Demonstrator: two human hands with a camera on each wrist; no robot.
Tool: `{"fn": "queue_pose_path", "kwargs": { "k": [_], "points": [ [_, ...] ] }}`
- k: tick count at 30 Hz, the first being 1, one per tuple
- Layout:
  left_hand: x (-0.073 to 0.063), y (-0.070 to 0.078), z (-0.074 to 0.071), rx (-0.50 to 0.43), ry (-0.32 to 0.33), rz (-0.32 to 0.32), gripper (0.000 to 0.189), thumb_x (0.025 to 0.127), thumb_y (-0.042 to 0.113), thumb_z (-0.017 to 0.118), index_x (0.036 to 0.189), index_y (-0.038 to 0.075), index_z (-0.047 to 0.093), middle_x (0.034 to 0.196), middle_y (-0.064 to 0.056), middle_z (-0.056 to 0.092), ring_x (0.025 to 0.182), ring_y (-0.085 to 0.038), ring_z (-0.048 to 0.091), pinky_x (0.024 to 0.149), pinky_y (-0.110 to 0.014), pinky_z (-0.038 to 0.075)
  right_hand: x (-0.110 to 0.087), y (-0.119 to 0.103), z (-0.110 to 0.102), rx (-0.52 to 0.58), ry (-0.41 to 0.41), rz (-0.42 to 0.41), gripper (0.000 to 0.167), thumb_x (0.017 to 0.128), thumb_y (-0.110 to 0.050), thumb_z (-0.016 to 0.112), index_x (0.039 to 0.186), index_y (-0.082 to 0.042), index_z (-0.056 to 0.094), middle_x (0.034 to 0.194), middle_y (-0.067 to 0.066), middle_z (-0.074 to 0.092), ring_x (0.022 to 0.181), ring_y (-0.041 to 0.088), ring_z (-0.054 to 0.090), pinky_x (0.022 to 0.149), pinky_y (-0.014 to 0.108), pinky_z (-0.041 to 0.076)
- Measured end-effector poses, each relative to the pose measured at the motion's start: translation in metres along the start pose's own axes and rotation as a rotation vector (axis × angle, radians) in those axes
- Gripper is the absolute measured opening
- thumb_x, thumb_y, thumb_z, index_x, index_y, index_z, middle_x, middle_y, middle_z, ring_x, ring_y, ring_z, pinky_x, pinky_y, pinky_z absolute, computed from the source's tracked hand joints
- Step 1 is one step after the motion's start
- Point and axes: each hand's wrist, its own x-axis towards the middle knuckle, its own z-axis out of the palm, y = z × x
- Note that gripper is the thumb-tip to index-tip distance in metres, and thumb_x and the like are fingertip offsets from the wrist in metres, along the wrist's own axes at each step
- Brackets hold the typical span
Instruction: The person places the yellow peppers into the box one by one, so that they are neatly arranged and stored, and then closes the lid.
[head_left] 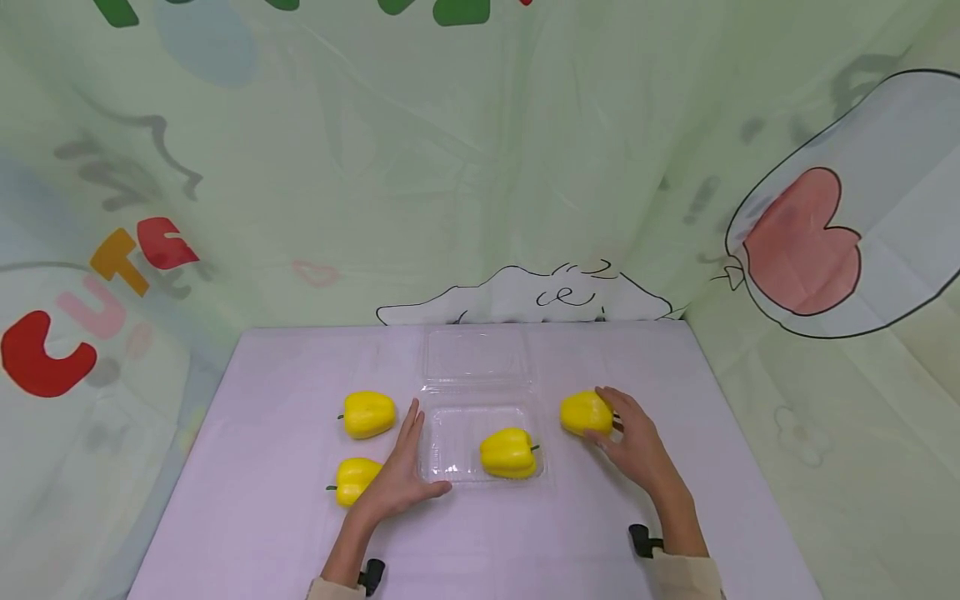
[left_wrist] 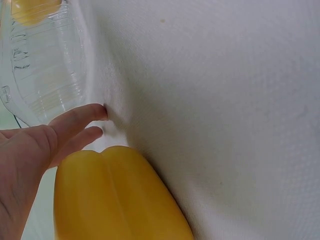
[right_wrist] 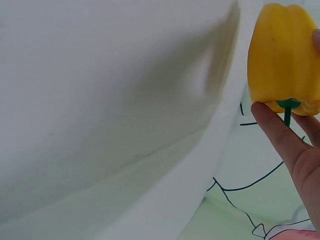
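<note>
A yellow bell pepper [head_left: 583, 413] with a green stem is held by my right hand [head_left: 636, 440], right of a clear plastic clamshell box. In the right wrist view, a thumb and fingers pinch this yellow pepper [right_wrist: 282, 55] around its stem end. The clamshell box [head_left: 450, 437] lies with its lid folded back, and another yellow pepper [head_left: 508, 454] sits in its right part. My left hand [head_left: 399, 482] has its fingers stretched out along the box's left edge and holds nothing. Close to that hand lies a yellow pepper [left_wrist: 110, 200], partly hidden by it in the head view.
One more yellow pepper [head_left: 369, 414] lies left of the box, farther back. The transparent lid [head_left: 477, 357] rests toward the table's back edge. A pale cloth covers the table [head_left: 547, 550], and printed curtains [head_left: 450, 150] stand behind and at both sides.
</note>
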Motion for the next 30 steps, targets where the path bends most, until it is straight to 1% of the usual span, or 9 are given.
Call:
{"fn": "queue_pose_path", "kwargs": {
  "k": [8,13,17,22,30],
  "points": [
    [0.0,0.001,-0.001,-0.005,-0.006,-0.009,0.124,0.08,0.026,0.09,0.172,0.013,0.009,0.181,0.008,-0.012,0.168,-0.032,0.013,0.131,-0.06,0.031,-0.001,-0.014,-0.005,-0.001,0.019,-0.034,0.075,0.092,-0.011,0.082,0.157,-0.004,0.046,0.162,0.024,0.045,0.144,0.046,0.049,0.105,0.059,0.058],
    [0.0,0.001,-0.001,-0.003,-0.008,0.009,0.124,0.079,0.027,0.091,0.171,0.01,0.009,0.181,0.002,-0.011,0.168,-0.036,0.014,0.129,-0.062,0.031,-0.001,-0.022,-0.008,-0.002,0.023,-0.06,0.073,0.092,-0.01,0.082,0.156,-0.005,0.048,0.161,0.023,0.046,0.142,0.044,0.051,0.104,0.058,0.059],
    [0.0,0.0,-0.002,0.005,-0.012,0.023,0.124,0.079,0.027,0.091,0.171,0.006,0.01,0.181,0.0,-0.01,0.168,-0.036,0.013,0.131,-0.061,0.03,0.0,-0.029,-0.008,0.005,0.021,-0.079,0.073,0.092,-0.01,0.082,0.156,-0.005,0.048,0.161,0.023,0.046,0.143,0.044,0.051,0.103,0.057,0.06],
    [0.0,0.0,-0.002,0.009,-0.01,0.027,0.124,0.079,0.028,0.091,0.171,0.006,0.011,0.181,0.0,-0.01,0.168,-0.035,0.011,0.131,-0.061,0.029,0.003,-0.035,-0.005,0.023,0.019,-0.098,0.073,0.092,-0.01,0.082,0.156,-0.004,0.048,0.161,0.022,0.047,0.142,0.044,0.052,0.103,0.056,0.06],
    [0.0,0.0,-0.002,0.002,-0.009,0.024,0.123,0.079,0.028,0.091,0.171,0.006,0.012,0.181,0.0,-0.01,0.168,-0.036,0.013,0.13,-0.062,0.03,0.005,-0.042,0.001,0.036,0.011,-0.105,0.073,0.092,-0.011,0.082,0.156,-0.005,0.048,0.161,0.021,0.047,0.142,0.043,0.053,0.103,0.055,0.06]
  ]
}}
